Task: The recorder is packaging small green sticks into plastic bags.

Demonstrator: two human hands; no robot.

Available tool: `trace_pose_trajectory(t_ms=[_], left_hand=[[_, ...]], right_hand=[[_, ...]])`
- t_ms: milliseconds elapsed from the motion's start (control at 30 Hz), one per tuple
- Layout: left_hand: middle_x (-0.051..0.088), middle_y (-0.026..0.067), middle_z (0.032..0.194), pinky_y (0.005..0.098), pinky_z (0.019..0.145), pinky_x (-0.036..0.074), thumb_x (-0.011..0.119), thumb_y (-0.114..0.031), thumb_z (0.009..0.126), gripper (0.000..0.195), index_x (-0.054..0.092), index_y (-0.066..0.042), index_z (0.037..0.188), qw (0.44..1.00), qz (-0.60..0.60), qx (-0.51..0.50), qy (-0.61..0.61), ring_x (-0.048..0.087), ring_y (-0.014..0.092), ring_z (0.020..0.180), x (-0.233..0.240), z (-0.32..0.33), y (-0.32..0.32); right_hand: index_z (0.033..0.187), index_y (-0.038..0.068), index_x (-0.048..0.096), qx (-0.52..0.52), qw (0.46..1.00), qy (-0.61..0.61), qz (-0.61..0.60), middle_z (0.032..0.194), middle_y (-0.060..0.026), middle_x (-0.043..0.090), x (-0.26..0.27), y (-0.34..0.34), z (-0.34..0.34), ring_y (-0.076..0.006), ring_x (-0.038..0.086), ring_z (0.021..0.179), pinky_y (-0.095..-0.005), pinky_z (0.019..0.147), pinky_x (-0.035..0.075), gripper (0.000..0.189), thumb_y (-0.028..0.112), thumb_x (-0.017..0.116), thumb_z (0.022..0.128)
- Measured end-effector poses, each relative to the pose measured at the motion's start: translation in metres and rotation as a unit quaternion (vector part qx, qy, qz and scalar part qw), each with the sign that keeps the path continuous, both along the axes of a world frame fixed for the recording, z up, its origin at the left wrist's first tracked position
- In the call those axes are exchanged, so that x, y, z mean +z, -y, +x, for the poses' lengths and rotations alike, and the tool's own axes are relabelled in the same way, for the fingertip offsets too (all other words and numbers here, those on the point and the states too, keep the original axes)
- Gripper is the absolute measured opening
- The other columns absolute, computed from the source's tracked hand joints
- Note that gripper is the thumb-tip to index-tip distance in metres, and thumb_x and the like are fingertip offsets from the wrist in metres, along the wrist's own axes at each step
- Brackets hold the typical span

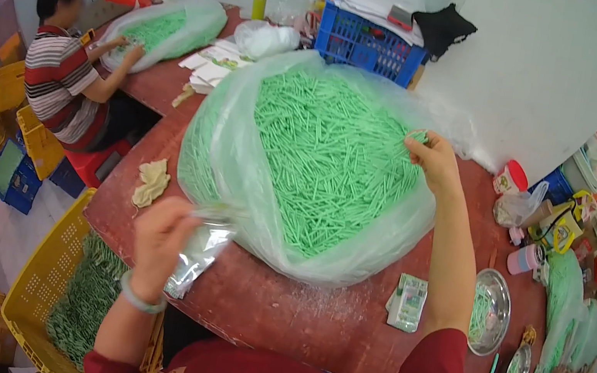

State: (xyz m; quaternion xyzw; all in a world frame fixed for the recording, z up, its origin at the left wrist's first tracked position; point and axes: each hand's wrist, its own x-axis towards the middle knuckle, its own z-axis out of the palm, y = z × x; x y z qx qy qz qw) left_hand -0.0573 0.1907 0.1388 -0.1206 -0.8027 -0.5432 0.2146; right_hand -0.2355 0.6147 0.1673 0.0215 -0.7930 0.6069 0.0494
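A large clear plastic bag [230,175] lies open on the red table [279,306], heaped with thin green sticks [332,157]. At the table's front left, my left hand [164,241] is closed on a small silvery packet [203,250], which hangs down from the fingers; its upper edge is blurred. My right hand [429,154] is at the right rim of the bag, thumb and fingers pinched over the sticks. Something green shows at the fingertips, seemingly a few sticks. A small stack of printed packets [409,302] lies on the table below my right forearm.
A yellow crate [37,262] with dark green goods stands at the lower left. A cream glove or cloth [151,182] lies left of the bag. Steel bowls [503,318] with sticks stand right, a blue crate [371,43] behind. A person [69,62] works at another bag at the upper left.
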Motion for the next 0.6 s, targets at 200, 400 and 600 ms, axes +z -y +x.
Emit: trace_pose_trajectory(t_ms=[200,400,600], left_hand=[[0.057,0.0085,0.076,0.029,0.062,0.043,0.06,-0.006,0.089,0.01,0.063,0.003,0.091,0.978,-0.045,-0.192,-0.069,0.054,0.018,0.068,0.022,-0.07,-0.094],[0.057,0.0075,0.078,0.028,0.064,0.043,0.059,-0.011,0.091,0.015,0.063,0.003,0.093,0.973,-0.006,-0.228,-0.034,0.053,0.017,0.071,0.01,-0.096,-0.119],[0.056,0.0045,0.082,0.0262,0.067,0.042,0.057,-0.012,0.093,0.017,0.063,0.003,0.095,0.968,0.044,-0.246,0.025,0.051,0.013,0.075,0.002,-0.098,-0.122]], right_hand=[[0.088,0.004,0.064,0.044,0.993,-0.028,-0.105,0.068,0.0,0.057,0.026,0.043,0.028,-0.008,0.052,0.06,-0.0223,0.055,0.041,0.013,0.012,0.071,0.08],[0.093,0.004,0.063,0.089,0.981,-0.053,-0.161,0.073,0.0009,0.058,0.063,0.055,0.063,-0.0073,0.052,0.06,-0.0205,0.054,0.04,0.016,0.01,0.071,0.081],[0.091,0.004,0.065,0.131,0.982,-0.067,-0.12,0.071,0.0006,0.059,0.063,0.077,0.068,-0.0066,0.05,0.059,-0.0214,0.054,0.04,0.015,0.01,0.072,0.079]])
